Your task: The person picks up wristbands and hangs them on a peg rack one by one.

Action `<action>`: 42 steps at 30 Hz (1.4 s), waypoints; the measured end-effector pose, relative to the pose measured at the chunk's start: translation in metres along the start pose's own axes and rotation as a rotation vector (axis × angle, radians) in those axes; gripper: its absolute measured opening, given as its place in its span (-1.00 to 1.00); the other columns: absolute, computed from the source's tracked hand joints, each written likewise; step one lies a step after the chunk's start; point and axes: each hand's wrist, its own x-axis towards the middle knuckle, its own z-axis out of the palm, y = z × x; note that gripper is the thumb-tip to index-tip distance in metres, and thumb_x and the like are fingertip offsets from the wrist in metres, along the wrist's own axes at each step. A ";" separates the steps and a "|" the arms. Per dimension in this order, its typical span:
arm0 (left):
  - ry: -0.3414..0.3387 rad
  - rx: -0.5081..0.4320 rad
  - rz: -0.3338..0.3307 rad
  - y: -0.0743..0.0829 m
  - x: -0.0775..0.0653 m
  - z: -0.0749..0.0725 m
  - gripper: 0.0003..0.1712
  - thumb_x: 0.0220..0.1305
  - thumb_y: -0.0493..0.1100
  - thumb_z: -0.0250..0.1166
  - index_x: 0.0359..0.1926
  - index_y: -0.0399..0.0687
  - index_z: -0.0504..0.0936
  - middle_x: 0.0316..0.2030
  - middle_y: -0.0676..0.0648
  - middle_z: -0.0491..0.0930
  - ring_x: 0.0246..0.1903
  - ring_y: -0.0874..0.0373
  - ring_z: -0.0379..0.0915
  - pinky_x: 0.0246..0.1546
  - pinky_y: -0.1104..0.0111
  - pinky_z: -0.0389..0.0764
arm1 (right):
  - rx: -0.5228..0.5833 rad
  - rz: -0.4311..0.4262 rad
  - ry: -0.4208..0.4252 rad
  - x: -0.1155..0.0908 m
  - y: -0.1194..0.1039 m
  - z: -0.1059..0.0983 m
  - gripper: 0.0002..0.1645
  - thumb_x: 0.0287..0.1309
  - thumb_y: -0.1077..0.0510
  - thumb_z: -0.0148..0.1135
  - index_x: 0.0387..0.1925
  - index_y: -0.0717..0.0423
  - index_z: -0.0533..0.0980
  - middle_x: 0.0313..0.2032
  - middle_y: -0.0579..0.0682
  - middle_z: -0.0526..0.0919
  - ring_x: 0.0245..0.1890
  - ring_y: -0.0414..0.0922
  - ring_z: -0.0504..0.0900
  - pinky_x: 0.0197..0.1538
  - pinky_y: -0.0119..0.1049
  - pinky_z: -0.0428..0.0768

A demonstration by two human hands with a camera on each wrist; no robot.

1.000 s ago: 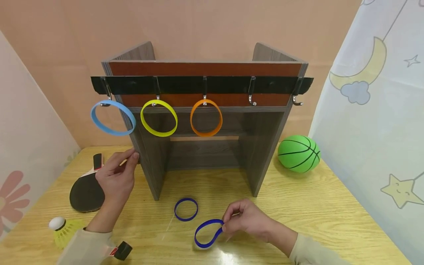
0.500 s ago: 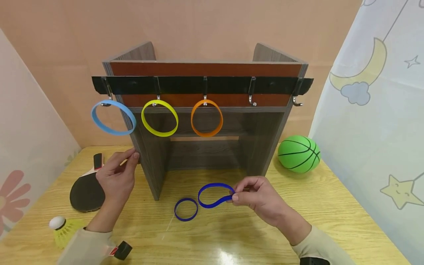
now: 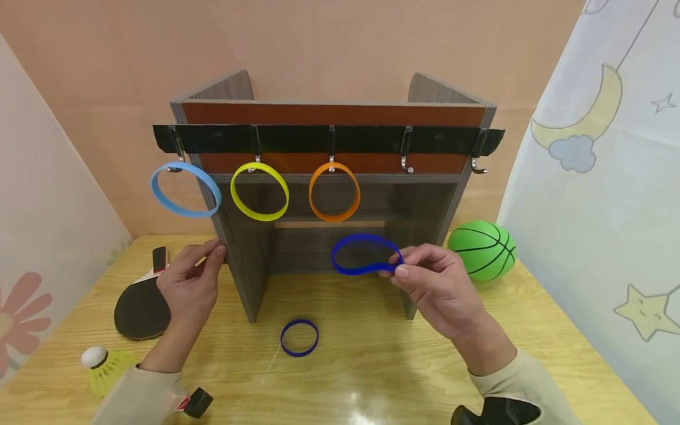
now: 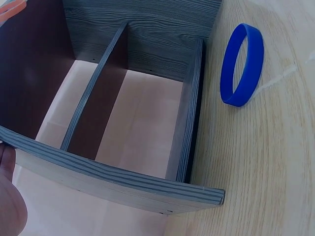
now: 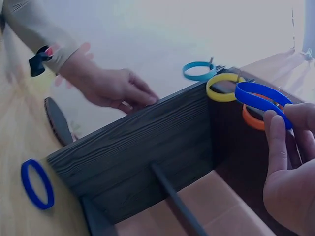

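Note:
A dark blue silicone wristband (image 3: 366,255) is pinched at its right side between thumb and fingers of my right hand (image 3: 443,289), raised in front of the shelf's opening. The right wrist view shows the same band, bent inward near the grip. My left hand (image 3: 191,280) holds the edge of the left side panel of the grey wooden shelf (image 3: 234,260). A second blue wristband (image 3: 300,338) lies on the table below. Light blue (image 3: 186,189), yellow (image 3: 260,192) and orange wristbands (image 3: 334,192) hang from the three left hooks.
A black strip (image 3: 366,140) across the shelf carries the hooks; the two right hooks (image 3: 406,165) hold no band. A green ball (image 3: 482,250) sits right of the shelf. At left lie a table tennis paddle (image 3: 140,311) and a yellow shuttlecock (image 3: 108,369).
My right hand has lifted the blue wristband off the table, moving up and to the right. My left hand stays at the panel, and the view has shifted slightly.

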 end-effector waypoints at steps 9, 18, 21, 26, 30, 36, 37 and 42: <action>0.004 -0.031 -0.007 0.002 0.000 0.001 -0.82 0.03 -0.58 0.31 -0.33 -0.75 0.55 -0.47 -0.27 0.62 -0.47 0.19 0.54 -0.27 0.48 0.63 | 0.154 -0.119 -0.009 0.014 -0.010 0.010 -0.78 0.16 0.57 0.06 -0.29 0.39 0.61 -0.20 0.19 0.64 -0.18 0.07 0.66 -0.04 -0.29 0.59; 0.007 -0.051 0.001 -0.003 -0.001 -0.002 -0.81 0.04 -0.58 0.31 -0.33 -0.76 0.55 -0.47 -0.28 0.61 -0.46 0.16 0.56 -0.27 0.47 0.63 | 0.274 -0.164 0.076 0.027 -0.019 0.011 -0.83 0.15 0.57 0.08 -0.33 0.44 0.60 -0.22 0.22 0.66 -0.18 0.08 0.67 -0.05 -0.31 0.59; 0.000 -0.066 0.008 -0.003 -0.001 -0.002 -0.81 0.04 -0.59 0.30 -0.33 -0.77 0.54 -0.47 -0.28 0.61 -0.46 0.16 0.56 -0.29 0.46 0.64 | 0.289 -0.166 0.115 0.030 -0.019 0.010 -0.82 0.15 0.57 0.08 -0.35 0.44 0.60 -0.24 0.23 0.67 -0.19 0.08 0.67 -0.07 -0.31 0.60; -0.002 -0.069 0.015 -0.003 -0.001 -0.001 -0.81 0.04 -0.57 0.31 -0.33 -0.76 0.54 -0.46 -0.28 0.61 -0.46 0.15 0.57 -0.28 0.45 0.64 | 0.320 -0.172 0.133 0.033 -0.018 0.008 -0.82 0.16 0.57 0.07 -0.35 0.46 0.60 -0.26 0.25 0.67 -0.19 0.09 0.67 -0.07 -0.30 0.61; 0.000 -0.057 0.022 -0.003 -0.002 0.000 -0.80 0.05 -0.55 0.33 -0.33 -0.75 0.55 -0.47 -0.28 0.61 -0.47 0.16 0.58 -0.28 0.46 0.64 | 0.323 -0.173 0.172 0.034 -0.016 0.005 -0.83 0.15 0.57 0.09 -0.37 0.46 0.61 -0.29 0.25 0.67 -0.21 0.09 0.68 -0.09 -0.31 0.61; -0.007 -0.067 0.026 -0.003 -0.002 0.000 -0.82 0.03 -0.60 0.30 -0.33 -0.77 0.54 -0.46 -0.28 0.62 -0.47 0.15 0.57 -0.30 0.46 0.64 | 0.338 -0.168 0.228 0.034 -0.011 0.002 -0.83 0.14 0.58 0.10 -0.40 0.46 0.60 -0.32 0.26 0.67 -0.24 0.09 0.68 -0.11 -0.32 0.62; -0.009 -0.069 0.025 -0.003 -0.002 0.000 -0.82 0.03 -0.61 0.29 -0.33 -0.77 0.54 -0.45 -0.29 0.62 -0.47 0.15 0.57 -0.30 0.46 0.64 | 0.340 -0.167 0.235 0.034 -0.010 0.001 -0.83 0.13 0.58 0.10 -0.40 0.46 0.60 -0.32 0.26 0.67 -0.24 0.10 0.68 -0.12 -0.32 0.62; -0.016 -0.072 0.019 -0.002 -0.001 0.000 -0.84 0.02 -0.65 0.26 -0.32 -0.77 0.54 -0.45 -0.26 0.63 -0.46 0.15 0.56 -0.30 0.47 0.63 | 0.308 -0.166 0.263 0.033 -0.005 0.000 -0.83 0.15 0.56 0.11 -0.41 0.43 0.61 -0.32 0.23 0.68 -0.26 0.09 0.68 -0.12 -0.33 0.63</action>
